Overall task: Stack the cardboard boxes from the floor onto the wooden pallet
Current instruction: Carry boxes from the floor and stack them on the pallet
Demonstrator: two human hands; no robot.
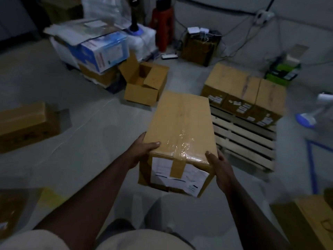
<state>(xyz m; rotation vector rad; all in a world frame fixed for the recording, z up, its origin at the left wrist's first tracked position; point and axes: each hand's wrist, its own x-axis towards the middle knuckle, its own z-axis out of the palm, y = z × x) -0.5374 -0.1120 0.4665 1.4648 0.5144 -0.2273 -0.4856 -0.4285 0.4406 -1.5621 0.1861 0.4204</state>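
I hold a long taped cardboard box (180, 127) in the air in front of me, with a white label on its near end. My left hand (142, 150) grips its near left corner, thumb on top. My right hand (219, 166) grips the near right corner, thumb on top. The wooden pallet (243, 139) lies on the floor just right of the box. A row of three sealed cardboard boxes (243, 91) stands on the pallet's far end; its near slats are bare.
An open empty carton (144, 85) sits on the floor ahead. A closed box (25, 123) lies at the left, another (310, 221) at the bottom right. Stacked blue and white cartons (97, 49), a red cylinder (163, 24) and cables line the back wall. Blue tape (312, 168) marks the floor at the right.
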